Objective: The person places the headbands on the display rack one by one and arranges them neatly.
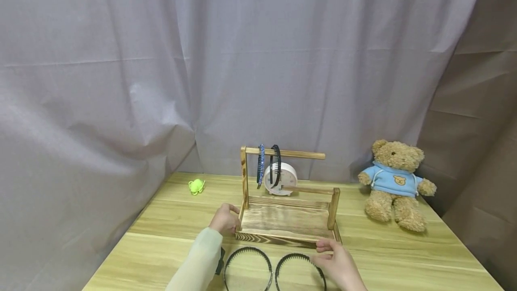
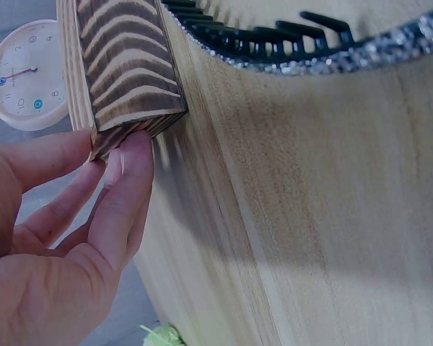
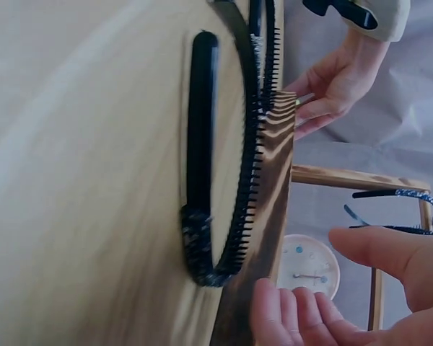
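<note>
A wooden rack (image 1: 282, 238) with two horizontal bars stands mid-table. My left hand (image 1: 226, 218) pinches its front left corner; in the left wrist view the thumb and fingertips meet the striped wood end (image 2: 133, 68). Close to the front right corner is my right hand (image 1: 337, 262), its thumb apart from loosely bent fingers and nothing between them. Two black toothed headbands lie on the table before the rack, a left headband (image 1: 248, 249) and a right headband (image 1: 296, 255); the right fingers overlap the latter's edge. From the upper bar hang a blue glittery headband (image 1: 261, 165) and a black headband (image 1: 278, 165).
Behind the rack stands a round white clock (image 1: 288, 176). A teddy bear (image 1: 395, 183) in a blue hoodie sits at the table's right side. At the back left lies a small bright green ball-like thing (image 1: 196, 186). A grey curtain (image 1: 258, 66) hangs behind the table.
</note>
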{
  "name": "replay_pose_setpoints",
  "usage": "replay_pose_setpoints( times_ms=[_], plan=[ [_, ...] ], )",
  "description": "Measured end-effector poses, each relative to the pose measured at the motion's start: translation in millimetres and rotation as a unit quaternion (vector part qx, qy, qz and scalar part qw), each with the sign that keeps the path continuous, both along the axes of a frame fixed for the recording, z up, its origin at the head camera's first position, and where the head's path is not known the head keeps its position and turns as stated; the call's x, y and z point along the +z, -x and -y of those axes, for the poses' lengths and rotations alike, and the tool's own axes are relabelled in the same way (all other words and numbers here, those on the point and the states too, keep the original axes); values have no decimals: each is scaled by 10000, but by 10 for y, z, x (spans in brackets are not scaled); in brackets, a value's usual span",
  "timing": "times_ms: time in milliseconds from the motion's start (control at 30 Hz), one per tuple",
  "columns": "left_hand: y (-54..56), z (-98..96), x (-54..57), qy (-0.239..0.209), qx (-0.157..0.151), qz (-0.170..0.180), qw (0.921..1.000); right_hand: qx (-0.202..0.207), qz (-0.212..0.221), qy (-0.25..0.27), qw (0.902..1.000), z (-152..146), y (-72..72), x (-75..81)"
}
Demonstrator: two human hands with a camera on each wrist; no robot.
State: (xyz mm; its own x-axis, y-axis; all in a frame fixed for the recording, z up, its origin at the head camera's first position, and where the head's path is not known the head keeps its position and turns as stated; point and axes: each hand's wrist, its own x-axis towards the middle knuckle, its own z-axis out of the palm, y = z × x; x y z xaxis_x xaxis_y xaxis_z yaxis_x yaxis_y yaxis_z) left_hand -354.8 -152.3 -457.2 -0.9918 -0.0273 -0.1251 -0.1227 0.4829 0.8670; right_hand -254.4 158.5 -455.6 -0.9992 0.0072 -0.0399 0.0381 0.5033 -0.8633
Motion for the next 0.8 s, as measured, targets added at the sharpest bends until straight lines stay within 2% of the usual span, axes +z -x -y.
replay_pose_setpoints(
  times_ms=[200, 367, 533, 633, 800],
  plan=[
    [20, -2, -3, 49, 55, 41, 10000, 173, 822, -408, 9956, -102, 7, -82],
    [7, -7, 2, 107, 70, 71, 9999, 347, 1121, -617, 9912, -161, 6, -146],
    [3, -11, 26, 90, 109, 97, 9999, 639, 1148, -895, 9873, -168, -7, -188],
    [4, -5, 30, 125, 106, 82, 9998, 819, 1017, -1025, 9861, -139, -23, -193],
    [1, -2, 25, 110, 34, 96, 9999, 880, 918, -1133, 9854, -107, -34, -183]
  ],
)
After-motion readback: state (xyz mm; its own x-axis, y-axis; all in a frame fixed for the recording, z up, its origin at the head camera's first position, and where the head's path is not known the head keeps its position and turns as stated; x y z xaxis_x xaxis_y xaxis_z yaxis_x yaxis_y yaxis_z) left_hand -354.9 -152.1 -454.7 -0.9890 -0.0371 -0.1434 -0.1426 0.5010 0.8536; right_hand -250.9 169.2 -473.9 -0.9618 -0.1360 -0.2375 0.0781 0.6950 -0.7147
